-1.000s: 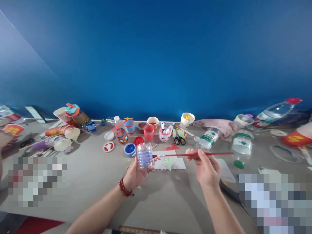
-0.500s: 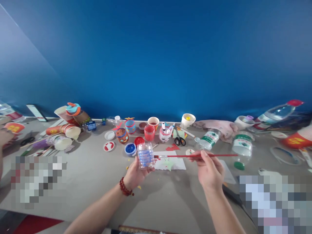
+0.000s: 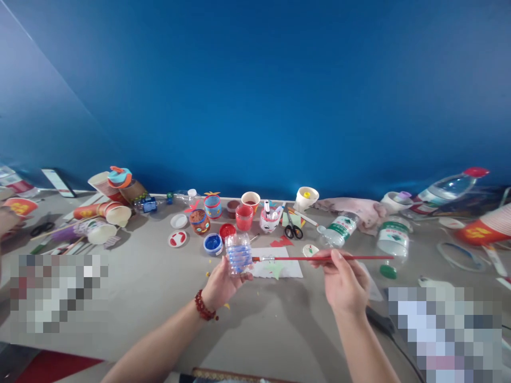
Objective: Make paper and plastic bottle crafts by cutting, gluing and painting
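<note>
My left hand [image 3: 221, 284], with a red bead bracelet at the wrist, is closed round a cut clear plastic bottle piece [image 3: 238, 254] striped with blue paint and holds it above the grey table [image 3: 159, 298]. My right hand [image 3: 345, 282] pinches a long red paintbrush [image 3: 319, 258] that lies level, its tip touching the bottle's right side. A white paper sheet [image 3: 279, 266] with a pale green shape lies on the table just behind the brush.
Behind the hands stand a blue paint pot [image 3: 213, 243], a red paint pot [image 3: 227, 230], a red cup [image 3: 244, 217], scissors [image 3: 293, 229] and decorated paper cups [image 3: 115, 189]. Water bottles [image 3: 393, 239] lie at the right. Another person's hand [image 3: 8, 221] shows at the far left edge.
The brush and my right hand have drifted slightly right and down. The bottle piece stays in my left hand at nearly the same place.
</note>
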A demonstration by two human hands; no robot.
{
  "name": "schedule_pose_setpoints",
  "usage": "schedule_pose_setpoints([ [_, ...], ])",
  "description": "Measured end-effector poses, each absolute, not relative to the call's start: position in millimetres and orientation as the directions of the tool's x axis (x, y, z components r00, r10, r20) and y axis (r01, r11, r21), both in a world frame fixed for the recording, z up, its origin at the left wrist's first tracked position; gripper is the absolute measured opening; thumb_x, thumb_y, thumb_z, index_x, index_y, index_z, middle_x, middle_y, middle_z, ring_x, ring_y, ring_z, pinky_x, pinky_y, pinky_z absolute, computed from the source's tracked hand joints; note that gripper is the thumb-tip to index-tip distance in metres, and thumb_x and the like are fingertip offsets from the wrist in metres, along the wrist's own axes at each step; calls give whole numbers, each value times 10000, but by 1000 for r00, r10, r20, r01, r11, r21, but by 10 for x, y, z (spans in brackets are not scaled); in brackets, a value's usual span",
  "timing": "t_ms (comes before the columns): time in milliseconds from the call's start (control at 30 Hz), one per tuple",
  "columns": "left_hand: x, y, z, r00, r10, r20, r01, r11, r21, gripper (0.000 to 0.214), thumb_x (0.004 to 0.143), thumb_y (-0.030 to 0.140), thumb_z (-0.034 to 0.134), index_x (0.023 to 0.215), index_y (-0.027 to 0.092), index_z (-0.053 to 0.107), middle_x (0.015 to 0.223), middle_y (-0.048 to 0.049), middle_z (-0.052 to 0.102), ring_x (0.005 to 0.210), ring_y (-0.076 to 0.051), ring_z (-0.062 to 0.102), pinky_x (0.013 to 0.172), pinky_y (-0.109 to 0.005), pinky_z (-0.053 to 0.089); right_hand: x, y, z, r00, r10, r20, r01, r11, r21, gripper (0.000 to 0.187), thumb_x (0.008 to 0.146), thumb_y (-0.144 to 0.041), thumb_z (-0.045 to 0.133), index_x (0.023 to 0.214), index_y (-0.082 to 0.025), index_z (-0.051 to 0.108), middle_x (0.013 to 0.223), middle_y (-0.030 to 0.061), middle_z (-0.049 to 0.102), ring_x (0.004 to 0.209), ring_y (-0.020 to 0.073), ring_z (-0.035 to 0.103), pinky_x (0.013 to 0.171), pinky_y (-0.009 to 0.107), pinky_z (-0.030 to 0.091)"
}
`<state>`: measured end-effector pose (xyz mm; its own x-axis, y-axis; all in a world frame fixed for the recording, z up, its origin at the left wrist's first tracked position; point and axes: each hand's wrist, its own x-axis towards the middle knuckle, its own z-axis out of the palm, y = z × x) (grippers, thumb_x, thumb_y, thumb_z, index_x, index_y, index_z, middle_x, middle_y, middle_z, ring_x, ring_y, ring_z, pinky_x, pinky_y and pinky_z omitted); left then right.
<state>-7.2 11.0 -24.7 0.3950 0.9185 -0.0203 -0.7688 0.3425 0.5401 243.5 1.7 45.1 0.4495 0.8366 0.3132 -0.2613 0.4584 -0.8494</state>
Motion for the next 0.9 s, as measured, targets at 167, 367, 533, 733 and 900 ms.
schedule_pose_setpoints([
  [167,-59,125,-264,302,953,-32,-774,265,575,348,864,412,671,1119,175,670,1026,-86,724,884,-205,670,791,-350,530,2278,-113,502,346,836,426,-166,501,-849,172,868,-276,665,768,-183,769,754,61,746,610,216,695,532,347,558],
  [367,-66,139,-282,261,965,-41,-751,229,620,404,851,407,690,1185,187,631,1055,-77,703,920,-205,661,798,-343,532,2274,-188,428,258,845,468,-22,489,-872,191,921,-255,597,846,-187,759,794,61,734,653,220,682,588,360,529],
  [533,-48,131,-242,253,967,-39,-745,220,630,384,844,428,693,1129,174,647,1002,-73,702,858,-187,658,778,-338,530,2290,-178,433,254,830,496,41,503,-863,200,903,-275,608,793,-181,746,774,63,734,681,240,689,588,361,530],
  [733,-59,129,-232,268,962,-43,-758,238,608,399,852,421,684,1160,172,632,993,-80,699,858,-197,658,765,-336,523,2396,-168,504,315,770,555,49,571,-820,184,902,-219,599,828,-194,766,799,62,742,692,237,693,584,353,512],
  [900,-53,132,-263,259,965,-45,-756,232,612,382,852,419,684,1144,178,640,1000,-75,703,857,-197,656,779,-350,519,2323,-195,516,222,781,583,42,590,-806,193,914,-200,575,857,-200,760,814,70,739,750,257,691,624,382,519],
])
